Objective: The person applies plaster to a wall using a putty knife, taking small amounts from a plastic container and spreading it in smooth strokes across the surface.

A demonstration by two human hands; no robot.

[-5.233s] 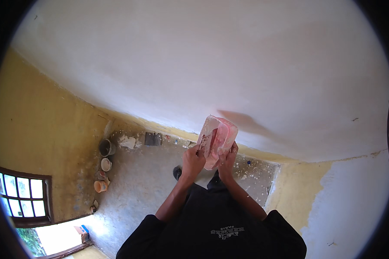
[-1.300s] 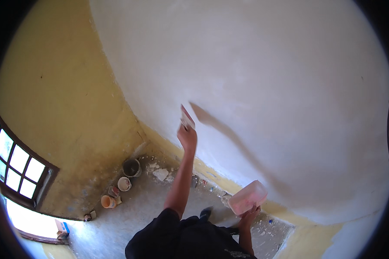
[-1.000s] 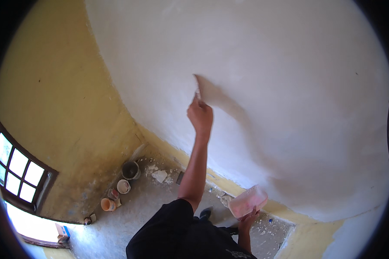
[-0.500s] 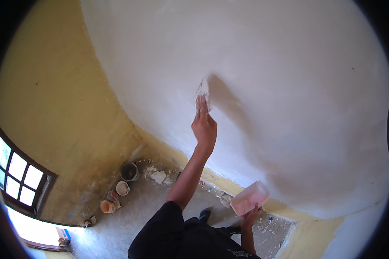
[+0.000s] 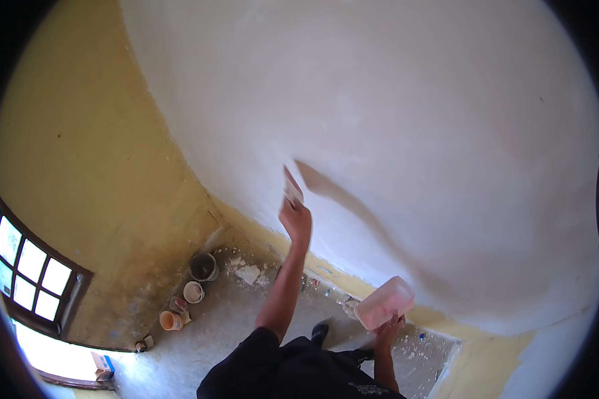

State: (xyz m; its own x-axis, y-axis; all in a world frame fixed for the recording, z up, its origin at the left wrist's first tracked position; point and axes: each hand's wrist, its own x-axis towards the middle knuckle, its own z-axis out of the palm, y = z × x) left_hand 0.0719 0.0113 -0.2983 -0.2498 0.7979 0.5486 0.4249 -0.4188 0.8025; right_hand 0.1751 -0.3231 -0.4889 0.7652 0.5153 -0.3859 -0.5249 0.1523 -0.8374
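Note:
My left hand (image 5: pixel 295 219), on an outstretched arm, grips a thin, flat, pale-and-reddish putty knife (image 5: pixel 293 186) near the white plastered wall (image 5: pixel 412 120); its shadow lies to the right, and whether it touches the surface I cannot tell. Low at the right, my right hand (image 5: pixel 387 327) holds a translucent pink plastic container (image 5: pixel 384 299), tilted, with its inside mostly hard to make out.
A yellow wall (image 5: pixel 80 120) with a dark-framed window (image 5: pixel 30 266) meets the white one at the left. Buckets (image 5: pixel 203 266), several smaller tubs (image 5: pixel 171 320) and scraps (image 5: pixel 247 274) line the grey floor (image 5: pixel 239 339). A cardboard box (image 5: pixel 103 366) stands by a bright opening.
Earlier both hands held the container; now only the right does. Over the last half second my left hand and knife have moved down and left along the wall.

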